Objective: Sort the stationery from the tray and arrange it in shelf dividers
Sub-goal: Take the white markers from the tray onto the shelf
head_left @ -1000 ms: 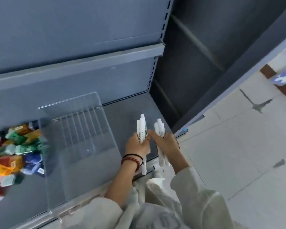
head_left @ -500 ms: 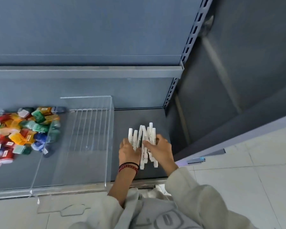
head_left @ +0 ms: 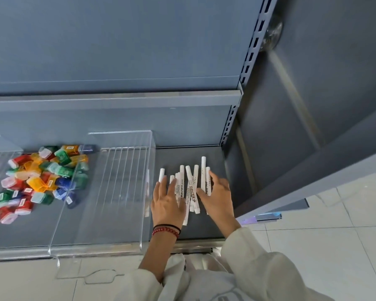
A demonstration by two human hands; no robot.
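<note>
Both our hands spread flat: left hand (head_left: 168,199), right hand (head_left: 217,197) | pressing white pens (head_left: 191,183) on shelf (head_left: 204,227), frame centre | clear divider (head_left: 109,187) left of them

Both hands flat on a batch of white markers at the right end of the grey shelf.

The left hand (head_left: 168,202), wrist ringed by a black band and a red bead bracelet (head_left: 165,230), presses splayed fingers on the left side of the white markers (head_left: 192,185); the right hand (head_left: 217,197) lies open on the right side, cream sleeve (head_left: 258,263) trailing back. The markers lie roughly parallel, pointing toward the shelf's back wall, a few crossing. Just left stands a clear acrylic divider (head_left: 109,190), and beyond it a heap of small colourful plastic cases (head_left: 41,181), red, green, yellow, blue. The grey shelf (head_left: 204,229) ends above pale floor tiles (head_left: 334,246).
</note>
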